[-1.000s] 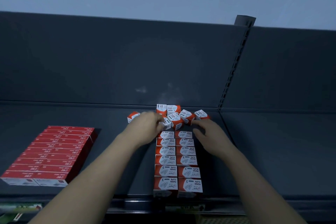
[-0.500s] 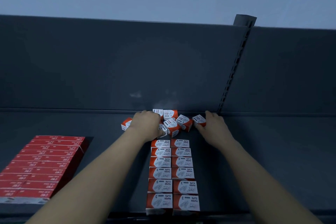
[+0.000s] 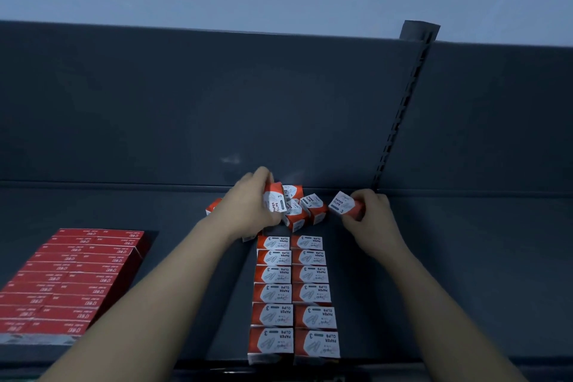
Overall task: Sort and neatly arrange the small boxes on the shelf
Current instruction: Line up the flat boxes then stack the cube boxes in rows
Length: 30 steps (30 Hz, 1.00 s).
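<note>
Left hand [image 3: 248, 211]: fingers [image 3: 263, 173] curled round box A [image 3: 274, 202], which is tilted and held over the loose pile.
Right hand [image 3: 373, 222]: fingers [image 3: 361, 197] pinching box B [image 3: 343, 204] by its red end, just right of the pile.
Loose pile [image 3: 299, 211]: a few paper-clip boxes jumbled near the shelf's back wall, touching.
Sorted columns [image 3: 291, 291]: two, six deep, labels up, reaching the front lip.
Shelf [image 3: 465, 273]: dark grey; flat red boxes [image 3: 71, 279] stacked far left.
</note>
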Each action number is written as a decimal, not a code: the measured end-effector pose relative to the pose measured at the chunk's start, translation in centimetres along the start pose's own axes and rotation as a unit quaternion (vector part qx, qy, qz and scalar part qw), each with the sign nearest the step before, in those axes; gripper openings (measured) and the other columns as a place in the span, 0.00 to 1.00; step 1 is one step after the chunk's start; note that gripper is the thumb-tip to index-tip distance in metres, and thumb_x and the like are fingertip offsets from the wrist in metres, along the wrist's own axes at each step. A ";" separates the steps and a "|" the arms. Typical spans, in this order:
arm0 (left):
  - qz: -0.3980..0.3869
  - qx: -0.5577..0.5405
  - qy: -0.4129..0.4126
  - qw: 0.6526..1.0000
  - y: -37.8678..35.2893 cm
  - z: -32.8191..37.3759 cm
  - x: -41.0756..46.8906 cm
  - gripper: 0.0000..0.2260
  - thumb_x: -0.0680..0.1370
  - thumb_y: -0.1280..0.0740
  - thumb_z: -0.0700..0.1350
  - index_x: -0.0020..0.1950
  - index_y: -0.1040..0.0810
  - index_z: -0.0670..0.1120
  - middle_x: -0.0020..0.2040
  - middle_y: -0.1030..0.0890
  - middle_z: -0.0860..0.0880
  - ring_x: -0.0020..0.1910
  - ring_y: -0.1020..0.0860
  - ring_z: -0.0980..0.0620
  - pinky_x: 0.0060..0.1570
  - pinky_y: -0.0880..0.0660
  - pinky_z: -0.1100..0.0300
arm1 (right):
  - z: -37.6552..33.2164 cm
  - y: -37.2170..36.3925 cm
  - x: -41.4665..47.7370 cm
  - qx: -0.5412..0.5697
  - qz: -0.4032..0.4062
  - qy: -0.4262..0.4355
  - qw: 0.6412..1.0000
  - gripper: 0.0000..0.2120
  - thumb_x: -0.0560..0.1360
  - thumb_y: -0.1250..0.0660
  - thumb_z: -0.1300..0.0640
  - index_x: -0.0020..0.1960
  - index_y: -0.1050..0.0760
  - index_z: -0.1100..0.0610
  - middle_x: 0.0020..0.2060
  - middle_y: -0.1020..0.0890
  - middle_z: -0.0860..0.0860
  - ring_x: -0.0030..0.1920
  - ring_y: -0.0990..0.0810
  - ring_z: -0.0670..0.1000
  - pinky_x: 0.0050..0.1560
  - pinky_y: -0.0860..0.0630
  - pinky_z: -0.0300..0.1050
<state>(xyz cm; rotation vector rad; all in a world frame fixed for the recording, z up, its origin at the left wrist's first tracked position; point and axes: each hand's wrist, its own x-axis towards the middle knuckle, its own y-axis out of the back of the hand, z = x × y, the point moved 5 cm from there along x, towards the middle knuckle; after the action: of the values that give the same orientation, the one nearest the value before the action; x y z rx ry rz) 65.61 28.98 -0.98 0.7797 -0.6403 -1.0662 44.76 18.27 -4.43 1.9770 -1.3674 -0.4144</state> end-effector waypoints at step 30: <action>-0.065 -0.151 -0.086 0.983 -0.8 0.4 -17.6 0.14 0.72 0.28 0.40 0.53 0.25 0.55 0.48 0.23 0.57 0.47 0.25 0.61 0.49 0.26 0.67 | -4.4 1.2 -14.0 0.201 -0.018 0.037 0.979 0.19 0.72 0.31 0.69 0.48 0.23 0.44 0.48 0.18 0.42 0.51 0.20 0.42 0.52 0.23 0.42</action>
<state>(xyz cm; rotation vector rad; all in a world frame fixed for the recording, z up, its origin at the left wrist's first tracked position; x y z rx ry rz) 58.66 45.01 -2.91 0.4732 -0.5603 -1.3248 41.05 32.39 -2.14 2.3179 -1.4569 -0.0788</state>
